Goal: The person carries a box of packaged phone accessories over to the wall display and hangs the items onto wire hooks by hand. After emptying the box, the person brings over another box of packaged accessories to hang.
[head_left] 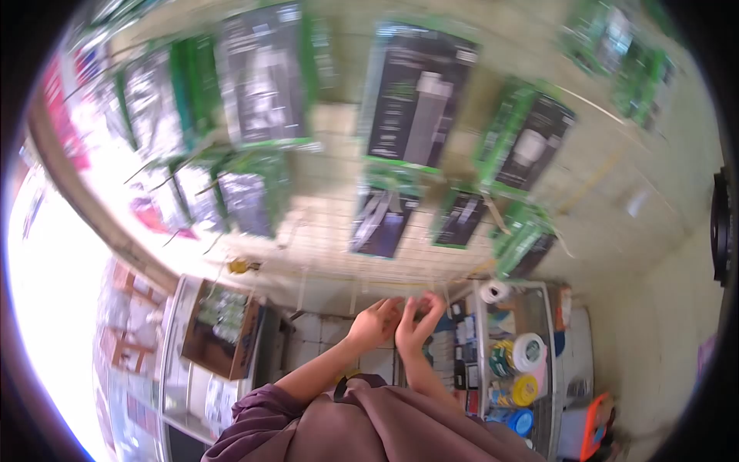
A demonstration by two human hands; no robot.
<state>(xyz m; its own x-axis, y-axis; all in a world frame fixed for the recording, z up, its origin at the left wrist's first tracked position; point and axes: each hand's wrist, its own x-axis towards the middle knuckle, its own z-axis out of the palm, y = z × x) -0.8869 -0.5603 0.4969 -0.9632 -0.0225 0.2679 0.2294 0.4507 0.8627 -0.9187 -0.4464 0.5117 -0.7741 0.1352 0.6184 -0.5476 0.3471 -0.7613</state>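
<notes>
My left hand (374, 323) and my right hand (418, 322) are raised close together in front of my body, fingertips almost meeting. On the left hand the fingers are bent and pressed together; whether anything lies inside them is hidden and blurred. My right hand has its thumb and curved fingers apart, with nothing visible in it. Beyond the hands, packaged goods hang on a wire grid wall, the nearest being a small dark package (382, 222) and another dark package (460, 218). Neither hand touches these packages.
A cardboard box (245, 348) with small packets stands on the left glass counter (175, 396). On the right glass case (548, 323) are a white roll (493, 291), a white-lidded jar (529, 353), a yellow-lidded jar (525, 390) and a blue-lidded jar (521, 422). An orange-edged container (594, 427) stands beside it.
</notes>
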